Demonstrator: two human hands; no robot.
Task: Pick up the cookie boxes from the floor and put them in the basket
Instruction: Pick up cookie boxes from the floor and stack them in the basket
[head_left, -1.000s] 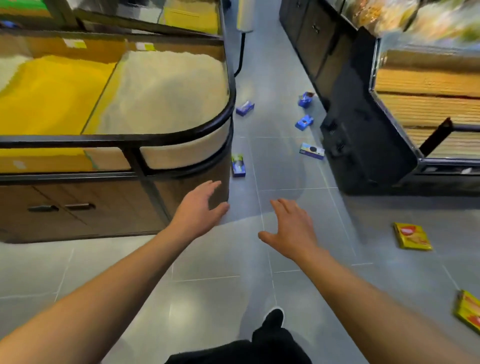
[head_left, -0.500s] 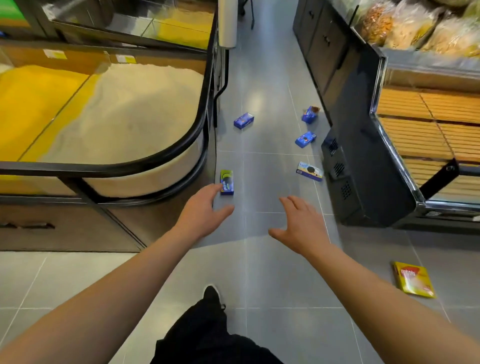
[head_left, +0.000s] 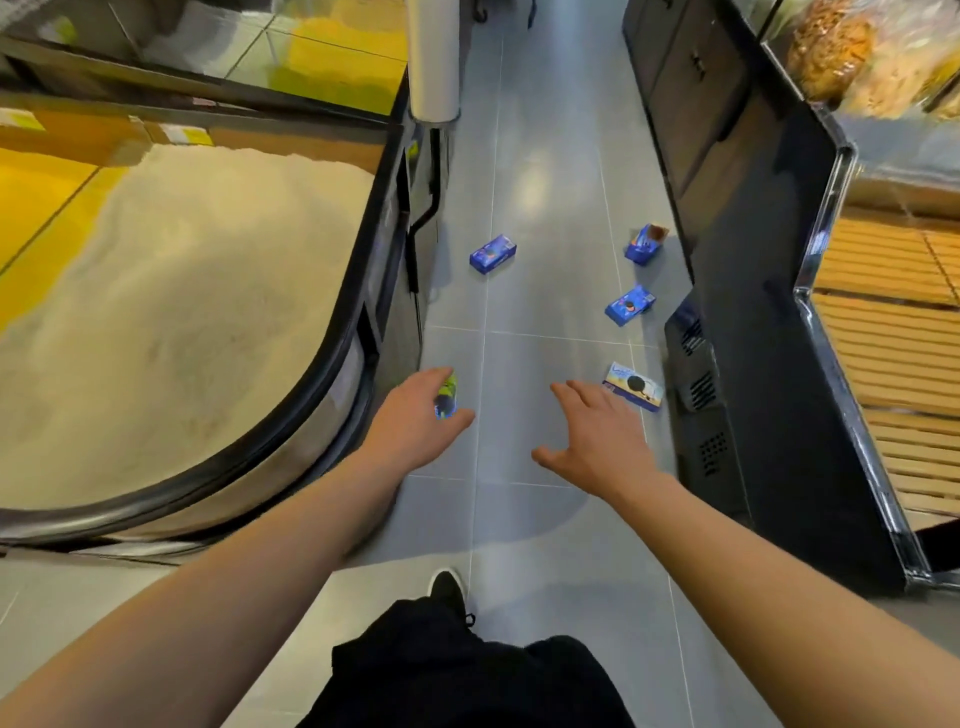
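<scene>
Five cookie boxes lie on the grey tiled floor (head_left: 540, 171) of a shop aisle, all in the middle band of the frame. Four are blue and one is pale. The blue box with a green end (head_left: 447, 397) sits at centre left, partly covered by the left hand (head_left: 415, 421); whether the fingers touch it cannot be told. A second blue box (head_left: 492, 253) lies on its side above it, well apart. At centre right, an open-topped blue box (head_left: 645, 244) leans close to the dark cabinet (head_left: 758, 291), and a flat blue box with a dark cookie printed on it (head_left: 629, 304) lies just below it. The pale box with a dark cookie picture (head_left: 634, 387) lies lower still, beside the fingertips of the right hand (head_left: 597, 441).

Both hands reach forward with palms down, fingers straight and slightly spread, holding nothing.

A glass-topped bin of pale grain (head_left: 171, 312) with a black curved rail fills the left of the frame, with yellow grain at its far left. Wooden slatted shelves (head_left: 893, 332) and bagged goods (head_left: 841, 52) fill the right edge. A white roll (head_left: 432, 57) hangs at upper centre. At the bottom, black trousers and one black shoe (head_left: 447, 587) show.
</scene>
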